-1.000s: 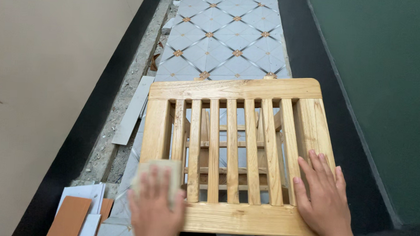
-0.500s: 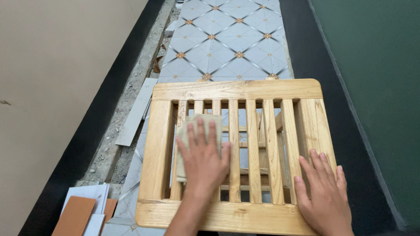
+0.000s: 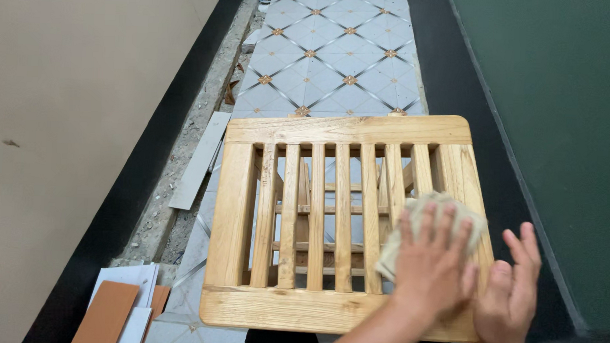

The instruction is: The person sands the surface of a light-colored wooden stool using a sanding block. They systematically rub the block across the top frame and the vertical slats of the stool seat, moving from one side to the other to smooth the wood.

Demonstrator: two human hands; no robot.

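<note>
- Pressing flat with spread fingers, the left hand [image 3: 431, 264] bears down on a crumpled pale beige cloth [image 3: 430, 226] at the right end of the slatted light-wood stool top [image 3: 344, 220]; it covers the cloth rather than clenching it.
- Resting open, the right hand [image 3: 510, 293] lies at the top's right front corner, fingers loose and holding nothing, apparently steadying the wood.
- Judging by where the cloth lies, the rubbing is at the right-hand slats and broad side rail; the wood looks evenly clean and matt all over, so I cannot tell which parts are done or left.
- Below the slats, the stool's lower rungs show only in strips, and its legs are mostly hidden.
- Left of the top's front corner, a stack of white and terracotta flat tiles [image 3: 121, 310] is cut off by the picture edge.
- Beyond the top's far edge runs a blue-grey patterned tile floor [image 3: 323, 50].
</note>
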